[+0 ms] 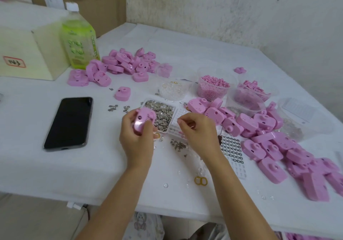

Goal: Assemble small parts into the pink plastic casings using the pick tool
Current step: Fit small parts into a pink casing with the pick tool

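While the left hand (136, 137) grips a pink casing (143, 120) just above the table (204, 50), toward its near edge beside the tray of metal parts (163, 110), the right hand (196, 130) is curled as if pinching, though whether it holds anything I cannot tell. Holding the casing steady, its hole turned toward the right fingertips, should help the part seat cleanly.
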